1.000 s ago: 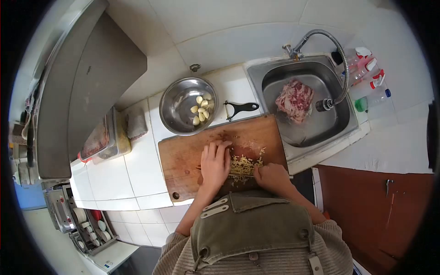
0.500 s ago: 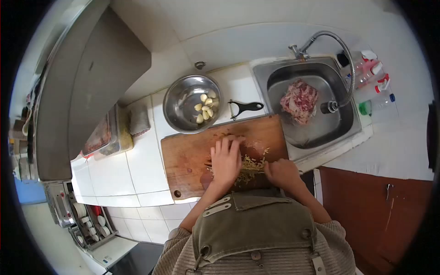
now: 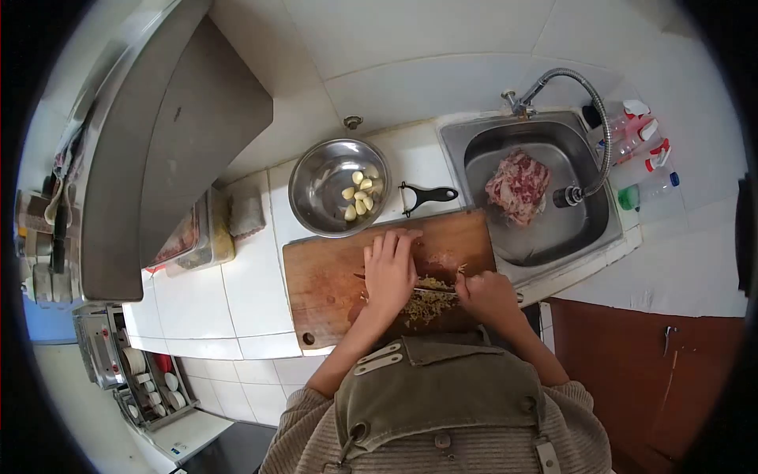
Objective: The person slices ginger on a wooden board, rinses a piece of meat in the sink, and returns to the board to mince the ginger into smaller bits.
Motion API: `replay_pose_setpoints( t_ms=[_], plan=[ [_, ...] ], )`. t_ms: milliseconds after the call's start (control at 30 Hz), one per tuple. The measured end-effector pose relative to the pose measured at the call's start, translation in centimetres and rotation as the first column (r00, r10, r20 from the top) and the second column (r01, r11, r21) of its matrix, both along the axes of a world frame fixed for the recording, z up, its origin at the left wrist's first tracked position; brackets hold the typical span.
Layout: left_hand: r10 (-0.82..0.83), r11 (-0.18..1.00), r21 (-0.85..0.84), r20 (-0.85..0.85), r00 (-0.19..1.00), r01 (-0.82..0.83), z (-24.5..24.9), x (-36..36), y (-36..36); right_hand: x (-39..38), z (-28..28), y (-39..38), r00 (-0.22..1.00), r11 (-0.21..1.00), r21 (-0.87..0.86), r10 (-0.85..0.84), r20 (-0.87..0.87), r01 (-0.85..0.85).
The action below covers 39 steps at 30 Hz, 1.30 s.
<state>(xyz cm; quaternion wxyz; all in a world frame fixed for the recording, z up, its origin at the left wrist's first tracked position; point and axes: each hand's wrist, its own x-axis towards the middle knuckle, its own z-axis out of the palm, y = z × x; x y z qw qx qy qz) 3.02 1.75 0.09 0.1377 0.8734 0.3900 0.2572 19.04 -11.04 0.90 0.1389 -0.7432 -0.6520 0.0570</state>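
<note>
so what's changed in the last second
The left hand and the knife shifted away from the person, over the minced garlic; the right hand kept its grip on the handle. The board, bowl, peeler and meat in the sink stayed put.

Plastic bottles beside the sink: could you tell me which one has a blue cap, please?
The clear plastic bottle with a green end, lowest in the picture; the other bottles carry red-and-white spray tops.

Pale minced garlic [image 3: 426,306] lay heaped near the front edge of the cutting board [image 3: 324,276]. The knife [image 3: 433,290] crossed the heap, its blade down.
</note>
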Motion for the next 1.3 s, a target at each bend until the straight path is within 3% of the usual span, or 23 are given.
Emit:
replay_pose_setpoints(
  t_ms=[100, 167, 300, 400, 600, 667, 767, 1100, 1200, 1267, 1300],
  plan=[
    [0.048, 0.998, -0.043, -0.046, 0.998, -0.05, -0.6, -0.3, -0.6, 0.1, -2.0, 0.4, 0.999, 1.0, 0.006, -0.009, -0.044, 0.009],
    [-0.043, 0.999, -0.001, 0.035, 0.998, 0.043, 0.1, -0.2, -0.2, 0.0, -0.8, -0.2, 0.999, 1.0, -0.005, -0.013, -0.034, 0.013],
    [-0.01, 1.0, -0.02, 0.01, 1.0, 0.01, 0.3, -1.1, -1.1, -1.2, -1.5, -0.4, 0.996, 0.997, -0.077, -0.031, -0.09, 0.024],
    [-0.038, 0.998, -0.045, 0.081, 0.996, 0.042, -0.5, -1.4, -0.7, -1.3, -0.9, -0.7, 0.999, 0.999, -0.047, 0.018, -0.027, -0.019],
    [-0.054, 0.998, -0.029, -0.013, 0.998, 0.053, 0.4, -1.6, -1.3, -1.9, -0.5, -1.1, 0.998, 0.998, -0.055, -0.046, -0.035, 0.044],
    [-0.058, 0.998, -0.003, 0.08, 0.995, 0.058, 1.4, -2.2, -1.9, -1.8, -1.1, -1.3, 0.998, 0.997, -0.07, -0.035, -0.048, 0.032],
    [-0.085, 0.995, -0.045, -0.033, 0.996, 0.084, 0.0, -2.3, -2.1, -2.3, -1.0, -2.2, 0.995, 0.99, -0.143, -0.016, -0.099, 0.002],
    [-0.087, 0.994, -0.056, 0.061, 0.994, 0.09, 0.4, -2.8, -3.3, -2.6, 0.4, -2.7, 0.996, 0.984, -0.179, 0.009, -0.09, -0.025],
    [-0.03, 0.995, -0.099, -0.046, 0.998, 0.025, -1.0, -3.1, -3.8, -2.7, -1.3, -2.6, 0.993, 0.984, -0.176, 0.021, -0.118, -0.042],
    [-0.034, 0.981, -0.18, 0.227, 0.973, 0.076, -0.8, -2.9, -3.0, -2.3, -1.9, -2.4, 0.996, 0.972, -0.234, 0.008, -0.086, -0.028],
    [-0.033, 0.982, -0.173, 0.232, 0.972, 0.075, -0.7, -2.8, -2.9, -2.2, -1.8, -2.3, 0.997, 0.973, -0.228, 0.01, -0.081, -0.029]
  ],
)
